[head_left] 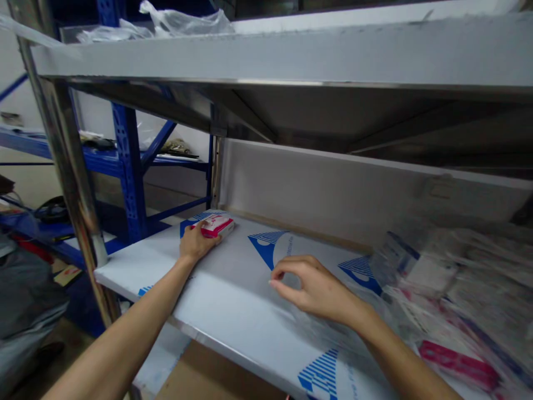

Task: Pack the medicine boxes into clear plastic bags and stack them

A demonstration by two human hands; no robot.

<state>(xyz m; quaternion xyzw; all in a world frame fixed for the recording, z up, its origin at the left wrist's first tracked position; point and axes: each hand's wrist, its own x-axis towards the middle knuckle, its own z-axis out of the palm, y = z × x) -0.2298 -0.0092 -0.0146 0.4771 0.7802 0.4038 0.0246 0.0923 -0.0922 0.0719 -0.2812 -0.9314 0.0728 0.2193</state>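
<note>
My left hand is wrapped round a small pink and white pack at the far left end of the shelf board. The pack lies flat there, partly covered by my fingers. Over the middle of the same board, my right hand is curled into a ring, thumb and fingertips nearly meeting. Nothing shows between those fingertips. Clear plastic lies below and behind the right wrist.
Plastic-wrapped packs are heaped at the right, with a pink pack at the front. An upper shelf hangs overhead, carrying plastic bags. A metal post and blue racking stand at the left.
</note>
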